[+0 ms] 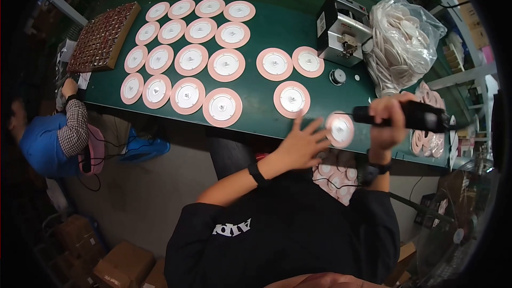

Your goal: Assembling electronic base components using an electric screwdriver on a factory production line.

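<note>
Head view: the right hand [388, 120] wraps firmly around a black handheld power tool [426, 116], its thin bit pointing left over a pink-rimmed white disc [340, 129] at the near edge of a green table [277, 26]. The left hand [301, 144], fingers spread and holding nothing, reaches beside that disc; whether it touches is unclear. Three similar discs [292, 100] lie just beyond, and sixteen more [226, 64] form a four-by-four block to the left. Behind the tool stand a boxy metal machine [344, 29] and a clear bag [405, 37] of pale round pieces. At far left, another person [76, 125] in a checked sleeve sits near a gridded brown tray [104, 37].
</note>
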The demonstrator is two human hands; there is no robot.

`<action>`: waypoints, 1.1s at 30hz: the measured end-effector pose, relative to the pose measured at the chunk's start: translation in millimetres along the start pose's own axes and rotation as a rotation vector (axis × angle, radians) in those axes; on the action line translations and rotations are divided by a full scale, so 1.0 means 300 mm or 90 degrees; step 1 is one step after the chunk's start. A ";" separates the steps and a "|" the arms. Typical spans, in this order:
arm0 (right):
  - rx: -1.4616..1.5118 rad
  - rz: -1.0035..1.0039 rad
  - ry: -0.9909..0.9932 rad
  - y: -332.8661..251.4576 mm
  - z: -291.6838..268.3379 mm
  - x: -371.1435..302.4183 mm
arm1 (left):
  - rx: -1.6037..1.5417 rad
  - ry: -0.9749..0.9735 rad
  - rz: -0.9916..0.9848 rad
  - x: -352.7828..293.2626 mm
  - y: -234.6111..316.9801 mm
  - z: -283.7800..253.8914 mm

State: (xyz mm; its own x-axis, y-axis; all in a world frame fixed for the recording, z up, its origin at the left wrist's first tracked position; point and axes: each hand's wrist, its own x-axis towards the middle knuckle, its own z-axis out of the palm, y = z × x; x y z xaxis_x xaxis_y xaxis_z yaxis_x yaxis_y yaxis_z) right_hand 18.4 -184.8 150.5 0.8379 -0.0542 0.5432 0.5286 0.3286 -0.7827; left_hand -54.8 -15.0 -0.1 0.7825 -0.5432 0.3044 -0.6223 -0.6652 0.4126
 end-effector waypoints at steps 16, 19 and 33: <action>-0.146 -0.085 0.057 0.189 -0.040 0.414 | 0.020 0.130 -0.152 0.015 -0.190 -0.080; -0.194 -0.093 0.065 0.291 -0.029 0.511 | 0.017 0.127 -0.142 0.029 -0.186 -0.067; -0.064 0.077 -0.048 0.215 0.059 0.039 | -0.085 0.183 -0.185 0.060 -0.194 -0.081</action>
State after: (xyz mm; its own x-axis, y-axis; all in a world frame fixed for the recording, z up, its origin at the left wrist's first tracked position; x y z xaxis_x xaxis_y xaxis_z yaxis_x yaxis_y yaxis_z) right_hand 59.9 -147.6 112.0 0.8856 0.0515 0.4616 0.4390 0.2317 -0.8681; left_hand -4.0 26.4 2.3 0.9106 -0.1661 0.3785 -0.3823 -0.6867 0.6183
